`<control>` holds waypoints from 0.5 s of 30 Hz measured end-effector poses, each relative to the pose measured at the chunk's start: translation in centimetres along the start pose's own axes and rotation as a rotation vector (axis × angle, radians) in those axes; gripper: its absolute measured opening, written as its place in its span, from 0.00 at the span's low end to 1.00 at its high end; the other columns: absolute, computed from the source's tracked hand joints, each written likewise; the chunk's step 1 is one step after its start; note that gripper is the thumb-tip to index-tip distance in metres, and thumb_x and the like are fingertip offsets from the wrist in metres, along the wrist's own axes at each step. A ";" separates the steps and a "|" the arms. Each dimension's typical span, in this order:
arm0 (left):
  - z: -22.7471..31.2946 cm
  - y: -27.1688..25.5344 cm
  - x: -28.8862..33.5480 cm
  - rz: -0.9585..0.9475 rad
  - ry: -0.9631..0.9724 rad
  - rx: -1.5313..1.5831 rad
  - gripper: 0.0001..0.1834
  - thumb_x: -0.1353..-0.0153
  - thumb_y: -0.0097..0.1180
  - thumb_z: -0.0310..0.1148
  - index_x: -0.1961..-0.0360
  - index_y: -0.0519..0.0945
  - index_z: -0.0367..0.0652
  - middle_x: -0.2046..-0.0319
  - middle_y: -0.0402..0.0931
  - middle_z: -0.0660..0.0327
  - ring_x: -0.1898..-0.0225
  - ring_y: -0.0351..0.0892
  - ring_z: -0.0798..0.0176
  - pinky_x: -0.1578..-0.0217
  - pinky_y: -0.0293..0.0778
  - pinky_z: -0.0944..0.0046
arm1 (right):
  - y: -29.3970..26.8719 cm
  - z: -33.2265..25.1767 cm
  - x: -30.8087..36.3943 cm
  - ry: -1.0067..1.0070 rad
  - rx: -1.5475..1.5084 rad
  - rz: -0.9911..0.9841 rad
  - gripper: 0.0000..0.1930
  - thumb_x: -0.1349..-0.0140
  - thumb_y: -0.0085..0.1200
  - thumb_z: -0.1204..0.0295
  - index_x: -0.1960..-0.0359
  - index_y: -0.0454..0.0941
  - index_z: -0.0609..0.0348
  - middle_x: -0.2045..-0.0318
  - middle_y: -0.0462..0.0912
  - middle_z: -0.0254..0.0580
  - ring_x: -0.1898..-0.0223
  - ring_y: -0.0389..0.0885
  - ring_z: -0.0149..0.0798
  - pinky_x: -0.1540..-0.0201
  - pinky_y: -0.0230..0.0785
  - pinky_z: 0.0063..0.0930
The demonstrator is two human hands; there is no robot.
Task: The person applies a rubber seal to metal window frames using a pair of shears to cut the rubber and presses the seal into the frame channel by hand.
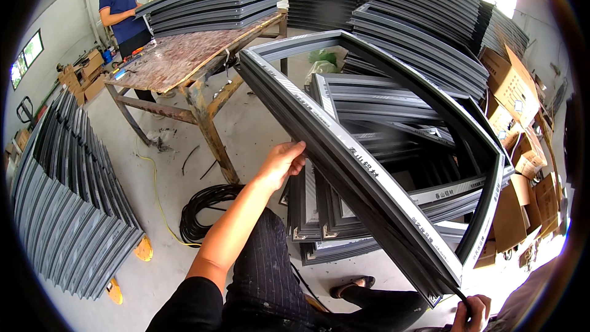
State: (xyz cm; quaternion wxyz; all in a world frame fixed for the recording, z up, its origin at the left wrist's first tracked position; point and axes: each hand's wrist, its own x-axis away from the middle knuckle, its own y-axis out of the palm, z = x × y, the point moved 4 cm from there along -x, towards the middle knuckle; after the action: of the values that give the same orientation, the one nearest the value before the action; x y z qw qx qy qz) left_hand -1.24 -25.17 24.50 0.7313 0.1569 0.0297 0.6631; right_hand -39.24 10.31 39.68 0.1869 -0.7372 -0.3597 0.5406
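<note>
white film (335,129) with dark printed characters runs along the big dark grey frame (289,103), which is tilted above a pile of similar frames (307,215) on the floor (126,141). left hand (284,163) has its fingers curled round the frame's left side, right hand (472,313) is gripping a thin black strip (456,293) by the frame's bottom corner. workshop's got a worn wooden counter (166,64), frames stacked (215,9) toward its back edge. bare floor between counter and left stack (67,221), yellow cord (155,190) across it. cardboard boxes (513,89) line the right.
</note>
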 end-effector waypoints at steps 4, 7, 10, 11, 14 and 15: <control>-0.2 0.4 0.5 -0.007 -0.011 -0.016 0.18 0.39 0.58 0.50 0.73 0.75 0.45 0.79 0.77 0.64 0.79 0.75 0.71 0.80 0.70 0.73 | 0.4 1.5 0.3 -0.053 0.005 0.036 0.05 0.43 0.60 0.83 0.65 0.80 0.70 0.69 0.80 0.47 0.77 0.72 0.33 0.80 0.62 0.23; -0.9 2.7 2.6 -0.093 -0.086 -0.033 0.19 0.39 0.58 0.49 0.72 0.75 0.43 0.79 0.78 0.62 0.78 0.77 0.70 0.80 0.71 0.73 | 0.9 2.7 0.6 -0.023 0.031 0.023 0.05 0.43 0.59 0.82 0.65 0.80 0.70 0.69 0.80 0.46 0.78 0.71 0.32 0.81 0.61 0.22; -1.3 2.0 1.5 -0.128 -0.048 0.040 0.17 0.38 0.58 0.46 0.70 0.74 0.42 0.79 0.78 0.61 0.79 0.78 0.69 0.80 0.71 0.72 | 1.4 2.2 -0.3 -0.078 0.110 0.034 0.04 0.44 0.60 0.82 0.67 0.80 0.70 0.71 0.81 0.48 0.76 0.77 0.39 0.77 0.70 0.28; -1.5 1.2 0.5 -0.105 -0.026 0.037 0.17 0.38 0.57 0.45 0.69 0.74 0.41 0.78 0.77 0.60 0.78 0.78 0.69 0.81 0.71 0.72 | 1.5 2.0 -0.4 -0.073 0.132 0.018 0.04 0.44 0.61 0.82 0.68 0.80 0.70 0.71 0.81 0.49 0.75 0.78 0.40 0.75 0.71 0.29; -0.4 -2.5 -2.7 0.075 0.066 -0.042 0.18 0.38 0.56 0.47 0.64 0.75 0.41 0.75 0.77 0.60 0.77 0.78 0.68 0.82 0.69 0.72 | 1.8 1.4 -0.6 -0.043 0.171 -0.005 0.04 0.44 0.62 0.80 0.69 0.81 0.68 0.73 0.81 0.49 0.74 0.79 0.43 0.72 0.73 0.31; 0.1 -3.9 -4.0 0.139 0.075 -0.031 0.18 0.37 0.55 0.48 0.63 0.75 0.43 0.76 0.77 0.61 0.77 0.78 0.69 0.82 0.68 0.73 | 1.5 1.6 -0.4 -0.069 0.192 -0.013 0.04 0.44 0.62 0.80 0.68 0.81 0.68 0.73 0.81 0.49 0.74 0.79 0.43 0.72 0.73 0.31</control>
State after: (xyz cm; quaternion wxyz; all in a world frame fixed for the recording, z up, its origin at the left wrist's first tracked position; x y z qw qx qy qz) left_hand 2.05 -29.42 22.85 0.6844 0.1223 0.0356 0.7179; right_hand -40.31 8.80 38.41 0.2476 -0.6944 -0.3172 0.5966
